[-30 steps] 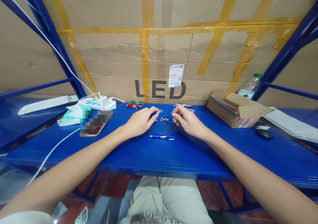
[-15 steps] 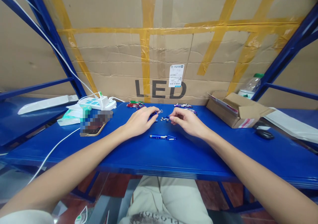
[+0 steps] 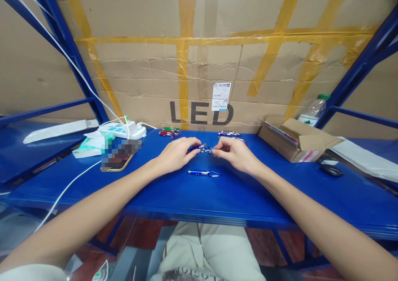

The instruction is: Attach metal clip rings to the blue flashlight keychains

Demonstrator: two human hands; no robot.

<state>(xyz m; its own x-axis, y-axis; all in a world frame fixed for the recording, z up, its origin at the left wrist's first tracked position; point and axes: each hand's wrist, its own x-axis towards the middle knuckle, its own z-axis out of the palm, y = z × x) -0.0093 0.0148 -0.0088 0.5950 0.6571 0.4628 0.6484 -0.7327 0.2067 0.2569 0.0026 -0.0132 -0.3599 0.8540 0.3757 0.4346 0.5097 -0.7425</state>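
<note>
My left hand (image 3: 178, 154) pinches a small blue penlight (image 3: 195, 147), most of it covered by the fingers. Opposite it, my right hand (image 3: 233, 151) is closed on a blue carabiner clip (image 3: 209, 148), its tip close to the penlight's end; whether the two are joined I cannot tell. Small silvery button cells (image 3: 204, 150) lie on the table between the hands. Nearer to me, another blue penlight (image 3: 199, 173) with a carabiner at its right end lies flat on the blue table (image 3: 217, 202).
Red and green penlights (image 3: 169, 132) lie behind my left hand, more penlights (image 3: 229, 133) behind the right. At left are a phone (image 3: 120, 158), a tissue pack (image 3: 93, 144) and a power strip (image 3: 120, 128). An opened carton (image 3: 298, 142), mouse (image 3: 331, 170) and bottle (image 3: 314, 108) are at right.
The penlight in my left hand and the clip in my right have come together above the button cells. The view has tilted slightly; the penlight in front stays put.
</note>
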